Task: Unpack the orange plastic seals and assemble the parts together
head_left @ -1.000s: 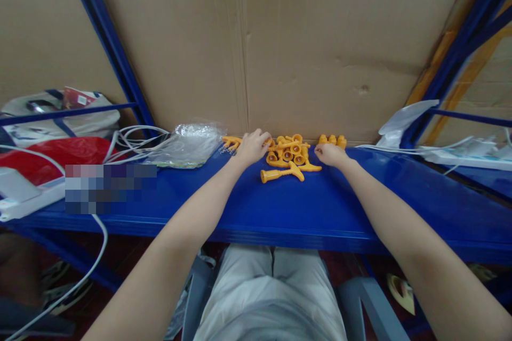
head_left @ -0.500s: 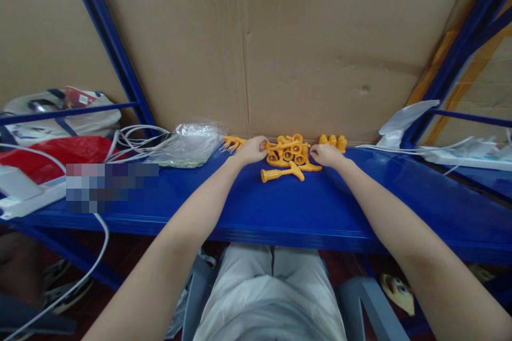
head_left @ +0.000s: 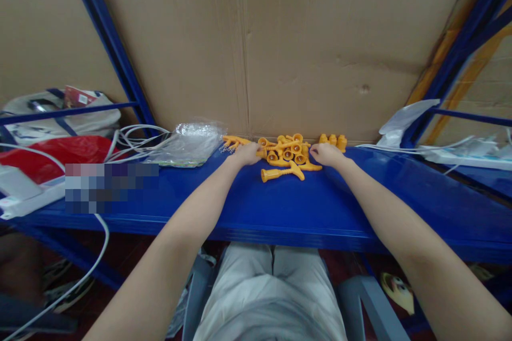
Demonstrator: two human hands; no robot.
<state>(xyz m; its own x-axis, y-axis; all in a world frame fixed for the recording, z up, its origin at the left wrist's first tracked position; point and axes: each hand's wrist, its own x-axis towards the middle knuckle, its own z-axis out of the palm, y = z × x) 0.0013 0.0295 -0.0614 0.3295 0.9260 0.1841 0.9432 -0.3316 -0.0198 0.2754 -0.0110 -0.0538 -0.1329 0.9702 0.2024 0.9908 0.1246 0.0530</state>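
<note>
A pile of yellow plastic corkscrew-like pieces point(head_left: 288, 150), several with round hollow ends, lies on the blue shelf. My left hand point(head_left: 248, 153) is at the pile's left side, fingers closed on a yellow plastic piece point(head_left: 261, 153) that shows at the fingertips. Against the right side of the pile rests my right hand point(head_left: 325, 153), its fingers curled; whatever they may hold is hidden. One T-shaped yellow handle point(head_left: 282, 172) lies apart in front. Left of the pile are yellow pieces with metal spirals point(head_left: 228, 147). Several yellow caps point(head_left: 333, 140) stand behind my right hand.
The blue shelf point(head_left: 296, 208) has a cardboard wall point(head_left: 312, 53) along its back. Clear plastic bags point(head_left: 190, 144), white cables point(head_left: 138, 130) and a red bag point(head_left: 60, 154) lie at the left. On the right is a white power strip point(head_left: 464, 157).
My left hand has moved slightly left and toward me, uncovering a round-ended yellow piece at the pile's left edge. My right hand stays almost where it was.
</note>
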